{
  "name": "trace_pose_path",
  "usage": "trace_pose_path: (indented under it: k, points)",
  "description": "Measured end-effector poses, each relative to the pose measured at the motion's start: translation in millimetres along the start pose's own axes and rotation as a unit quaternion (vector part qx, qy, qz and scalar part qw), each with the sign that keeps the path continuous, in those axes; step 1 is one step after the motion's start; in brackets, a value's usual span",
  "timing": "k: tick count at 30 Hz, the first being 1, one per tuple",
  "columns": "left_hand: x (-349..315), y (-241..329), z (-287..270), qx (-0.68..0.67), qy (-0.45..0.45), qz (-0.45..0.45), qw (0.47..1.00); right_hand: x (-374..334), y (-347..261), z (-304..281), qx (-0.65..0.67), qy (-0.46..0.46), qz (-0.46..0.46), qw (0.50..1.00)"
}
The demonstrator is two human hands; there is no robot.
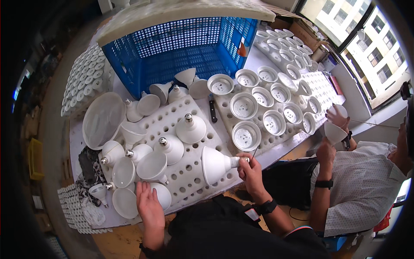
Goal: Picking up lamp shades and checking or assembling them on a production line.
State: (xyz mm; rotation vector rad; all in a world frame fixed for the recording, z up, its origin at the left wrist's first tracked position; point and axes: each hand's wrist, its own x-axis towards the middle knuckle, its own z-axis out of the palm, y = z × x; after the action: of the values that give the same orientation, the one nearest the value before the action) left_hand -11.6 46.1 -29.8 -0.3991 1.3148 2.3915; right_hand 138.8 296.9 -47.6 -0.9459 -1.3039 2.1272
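Observation:
My right hand (251, 175) grips a white cone-shaped lamp bulb (216, 166) by its screw-base end. The bulb lies on its side in the air, wide face to the left, over the white foam board with holes (200, 190). My left hand (151, 205) is open, palm up, fingers stretched beside a round white lamp (162, 196); whether they touch is hard to tell. Several like bulbs crowd the board's left side, among them a bulb standing screw base up (191, 130) and a tilted bulb showing its face (152, 165).
A blue plastic crate (177, 64) lies open-sided behind the bulbs, a foam slab (185, 17) on top. Rows of white lamp cups (246, 134) fill a second board. A black-handled tool (213, 110) lies between boards. At right, a co-worker's hands hold a white lamp shell (335, 132).

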Motion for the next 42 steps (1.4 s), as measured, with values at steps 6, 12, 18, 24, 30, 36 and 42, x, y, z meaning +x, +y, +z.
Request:
trace_pose_path:
  k: [6, 12, 18, 24, 30, 36, 42]
  points:
    - [38.0, -37.9, -6.8, 0.147, -0.080, 0.016, 0.986, 44.2, -87.3, 21.9, -0.168, 0.011, -0.278, 0.946]
    - [53.5, -70.8, 5.3, 0.157, 0.009, 0.053, 0.986, 144.7, -118.8, 93.2, -0.386, -0.059, -0.410, 0.824]
    - [61.4, -86.7, 1.7, 0.204, 0.066, 0.104, 0.971, 223.0, -75.5, 138.1, -0.562, -0.164, -0.408, 0.700]
    - [41.8, -57.5, 14.3, 0.256, 0.024, 0.042, 0.965, 227.8, -49.4, 124.3, -0.602, -0.161, -0.272, 0.733]
    - [21.1, -45.0, -11.2, 0.492, -0.186, 0.127, 0.841, 113.8, -57.9, 98.5, -0.418, -0.172, -0.203, 0.869]
    - [5.2, -34.8, 9.6, 0.575, -0.302, -0.039, 0.760, 5.0, -1.7, 51.0, -0.500, -0.326, -0.015, 0.802]
    - [24.4, -42.6, 15.7, 0.556, -0.370, -0.029, 0.743, -19.1, 13.1, 51.7, -0.516, -0.314, 0.013, 0.797]
